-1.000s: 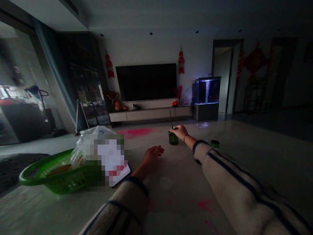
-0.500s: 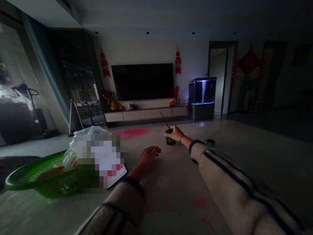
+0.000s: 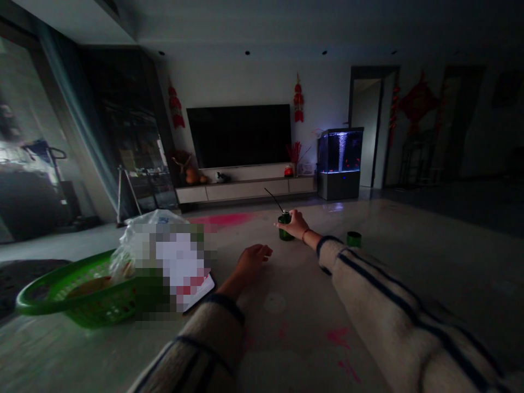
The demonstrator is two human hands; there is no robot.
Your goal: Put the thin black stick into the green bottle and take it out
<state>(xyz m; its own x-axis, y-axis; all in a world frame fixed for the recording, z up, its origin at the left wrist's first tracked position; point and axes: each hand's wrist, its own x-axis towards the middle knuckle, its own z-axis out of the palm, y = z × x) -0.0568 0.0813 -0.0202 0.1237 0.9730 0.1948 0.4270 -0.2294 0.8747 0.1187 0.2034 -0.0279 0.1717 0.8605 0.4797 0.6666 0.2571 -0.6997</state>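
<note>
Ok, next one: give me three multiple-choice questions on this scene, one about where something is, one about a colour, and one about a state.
1. Where is the bright green plastic mesh basket?
A) left of both hands
B) right of both hands
C) under the right hand

2. What colour are the smears on the pale smooth surface?
A) blue
B) yellow
C) pink

3. What is the right hand doing?
A) lying open and empty
B) gripping a dark green glass jar
C) holding the basket

Answers:
1. A, the basket sits at the far left, beyond the left hand.
2. C, the patches show clearly pink.
3. B, its fingers wrap the jar's top, a thin black stick rising beside them.
</note>
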